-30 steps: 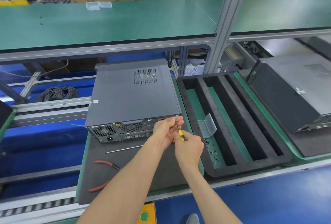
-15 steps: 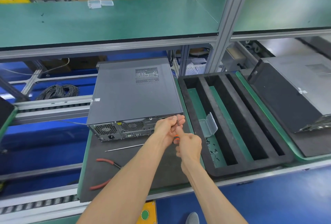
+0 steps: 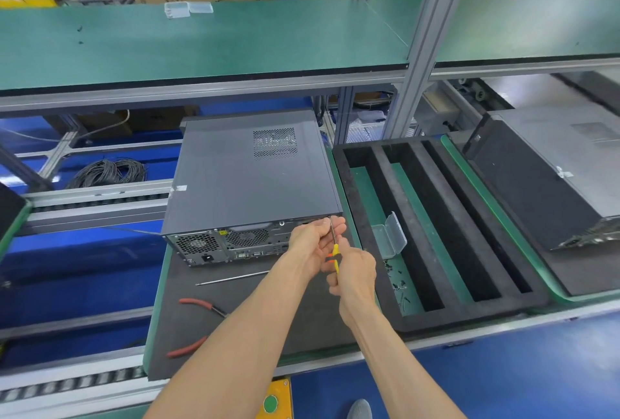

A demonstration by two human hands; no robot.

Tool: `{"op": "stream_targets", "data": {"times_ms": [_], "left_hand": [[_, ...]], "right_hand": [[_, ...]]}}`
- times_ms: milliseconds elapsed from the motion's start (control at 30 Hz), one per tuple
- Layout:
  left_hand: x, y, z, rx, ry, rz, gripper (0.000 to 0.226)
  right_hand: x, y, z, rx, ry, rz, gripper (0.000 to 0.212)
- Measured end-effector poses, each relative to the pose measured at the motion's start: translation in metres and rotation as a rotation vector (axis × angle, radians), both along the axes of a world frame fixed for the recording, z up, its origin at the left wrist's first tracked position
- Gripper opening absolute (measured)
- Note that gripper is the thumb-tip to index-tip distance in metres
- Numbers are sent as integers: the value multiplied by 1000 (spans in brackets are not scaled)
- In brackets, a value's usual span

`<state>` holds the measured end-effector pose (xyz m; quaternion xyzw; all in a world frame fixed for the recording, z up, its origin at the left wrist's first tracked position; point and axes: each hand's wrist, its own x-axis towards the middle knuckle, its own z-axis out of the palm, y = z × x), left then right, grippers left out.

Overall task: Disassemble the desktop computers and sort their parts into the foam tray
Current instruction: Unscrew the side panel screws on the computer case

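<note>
Desktop computer case (image 3: 248, 180) is laid flat on a dark mat (image 3: 235, 324), rear panel facing the viewer; fan grilles and ports are seen along that rear edge. A screwdriver (image 3: 333, 244) with a yellow-and-orange handle is held at the case's near right corner, shaft tip set against the upper edge of the rear panel. The handle is gripped by the right hand (image 3: 355, 272), fingers curled closed around it. The shaft is steadied by the left hand (image 3: 313, 242), thumb and fingers loosely curled about the metal just below the tip. To the right of the case, touching the mat's edge, the black foam tray (image 3: 436, 321) is set, divided into long slots running away from the viewer. In the slot nearest the case, a small clear plastic box (image 3: 389, 235) stands with its lid open, and loose dark screws (image 3: 399, 284) are scattered on the slot floor nearer the viewer. In front of the case, on the mat, a thin metal rod (image 3: 231, 278) is laid, and nearer still red-handled pliers (image 3: 198, 324), partly hidden by the left forearm. Right of the tray, a second computer case (image 3: 553, 177) is seen, tilted. Left of the first case, behind a roller rail, a coil of black cable (image 3: 107, 172) is noted.
</note>
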<state>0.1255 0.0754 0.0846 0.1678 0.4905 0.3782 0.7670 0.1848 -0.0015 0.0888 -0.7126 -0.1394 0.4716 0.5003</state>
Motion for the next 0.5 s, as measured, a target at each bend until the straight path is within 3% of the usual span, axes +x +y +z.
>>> {"op": "stream_targets", "data": {"times_ms": [233, 500], "left_hand": [[2, 1, -2, -7, -2, 23, 22], [0, 3, -4, -1, -32, 30, 22]], "right_hand": [[1, -8, -5, 79, -160, 75, 39], [3, -5, -4, 14, -130, 46, 34]]}}
